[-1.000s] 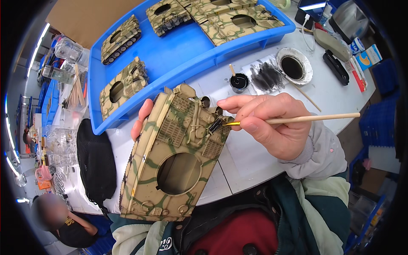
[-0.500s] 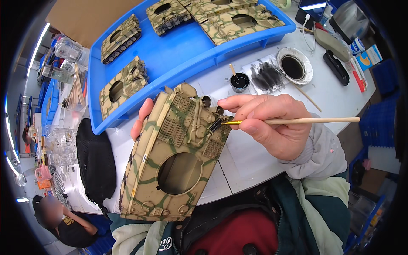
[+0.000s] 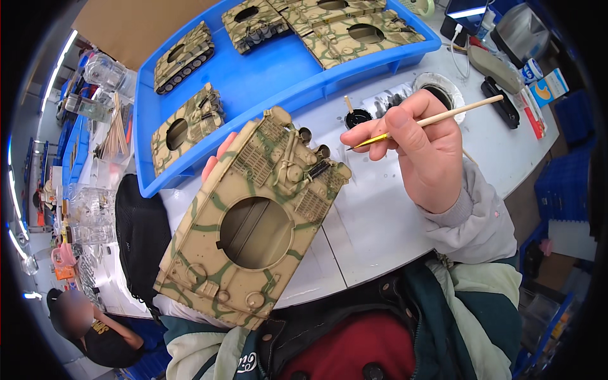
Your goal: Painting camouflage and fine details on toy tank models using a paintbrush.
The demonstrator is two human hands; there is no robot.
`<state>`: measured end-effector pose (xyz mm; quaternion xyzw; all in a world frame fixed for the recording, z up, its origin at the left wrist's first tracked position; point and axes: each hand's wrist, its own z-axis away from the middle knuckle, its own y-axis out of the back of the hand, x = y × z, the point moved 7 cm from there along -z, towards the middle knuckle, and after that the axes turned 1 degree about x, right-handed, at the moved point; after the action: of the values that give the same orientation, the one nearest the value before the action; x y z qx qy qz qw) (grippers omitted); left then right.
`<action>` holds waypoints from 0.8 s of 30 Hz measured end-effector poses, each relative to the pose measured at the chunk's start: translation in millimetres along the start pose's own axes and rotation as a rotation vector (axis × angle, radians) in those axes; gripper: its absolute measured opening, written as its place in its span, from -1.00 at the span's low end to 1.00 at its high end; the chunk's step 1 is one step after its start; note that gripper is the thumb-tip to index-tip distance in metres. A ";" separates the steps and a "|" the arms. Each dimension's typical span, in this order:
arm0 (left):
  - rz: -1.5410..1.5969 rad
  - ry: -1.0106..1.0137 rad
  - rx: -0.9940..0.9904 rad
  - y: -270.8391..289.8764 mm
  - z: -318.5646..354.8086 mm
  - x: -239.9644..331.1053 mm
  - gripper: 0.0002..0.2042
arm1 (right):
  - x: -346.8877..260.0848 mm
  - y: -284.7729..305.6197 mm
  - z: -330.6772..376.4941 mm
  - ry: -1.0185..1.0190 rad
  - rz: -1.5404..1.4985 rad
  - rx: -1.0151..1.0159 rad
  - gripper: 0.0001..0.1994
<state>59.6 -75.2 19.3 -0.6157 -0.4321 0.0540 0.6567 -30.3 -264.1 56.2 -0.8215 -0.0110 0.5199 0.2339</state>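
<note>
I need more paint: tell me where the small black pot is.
The black pot sits on the white table, just below the blue tray, left of the right hand.

Single head-worn fisheye, steeply downward, close over the white table (image 3: pixel 380 221).

The person's bare right hand (image 3: pixel 427 152) comes out of a pale grey knitted sleeve with a ribbed cuff (image 3: pixel 472 218). Over it sits a dark green jacket with cream panels (image 3: pixel 468 316), open at the front on a dark red top (image 3: pixel 354 348). Only fingertips of the left hand (image 3: pixel 215 161) show.
</note>
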 end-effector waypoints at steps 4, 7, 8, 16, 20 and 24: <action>-0.022 0.006 0.032 -0.3 -5.4 -1.9 -0.53 | -0.2 0.3 -2.4 0.003 0.135 -0.005 -0.85; -0.031 0.006 0.066 2.8 -7.9 -0.8 -0.53 | 0.7 1.1 -4.6 0.007 0.155 0.005 -0.84; -0.036 0.001 0.075 2.8 -8.7 1.1 -0.53 | 1.9 1.8 -5.3 -0.023 0.114 0.033 -0.84; -0.075 -0.062 0.230 14.4 -11.8 5.1 -0.52 | 9.1 14.9 -12.2 -0.087 0.107 0.110 -0.82; -0.258 -0.253 0.600 32.3 -0.2 4.0 -0.52 | 14.6 20.4 -15.5 -0.131 0.194 0.140 -0.81; 0.091 -0.244 -0.097 13.6 3.5 -3.1 -0.53 | 19.7 23.4 -19.8 -0.154 0.316 0.129 -0.79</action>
<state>61.7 -71.2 5.6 -0.6545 -0.4825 0.1372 0.5657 -9.5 -287.2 37.2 -0.7541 0.1338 0.6112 0.1998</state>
